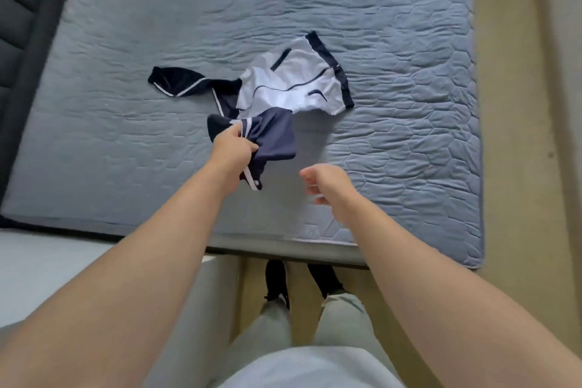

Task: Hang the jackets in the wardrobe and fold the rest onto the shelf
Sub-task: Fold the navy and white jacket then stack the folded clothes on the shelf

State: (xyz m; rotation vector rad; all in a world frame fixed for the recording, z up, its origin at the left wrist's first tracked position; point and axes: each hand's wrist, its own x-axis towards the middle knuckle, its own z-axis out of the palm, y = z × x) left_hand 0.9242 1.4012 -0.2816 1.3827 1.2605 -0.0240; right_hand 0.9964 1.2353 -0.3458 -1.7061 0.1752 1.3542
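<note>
A: Picking up the jacket [293, 85], by the look of it: gripping a bunch of navy cloth near the striped trim with the left hand [234, 145], holding that end clear of the bed [409, 25].
B: And doing what with the right hand [327, 183]?
A: Hovering it just beside the raised cloth, curling loosely, holding nothing.
B: Leaving the rest where?
A: Sprawling mid-mattress, crumpling across the white body, trailing one dark sleeve toward the headboard [19, 25].
B: Judging the step, then?
A: Probably opening the hanging stage, not yet carrying anything off. Needing next a second grip from the free hand, likely on the opposite shoulder, before shaking it straight.
B: Spotting any wardrobe, shelf or hanger?
A: Spotting none; lying outside the view, so guessing nothing about contents.
</note>
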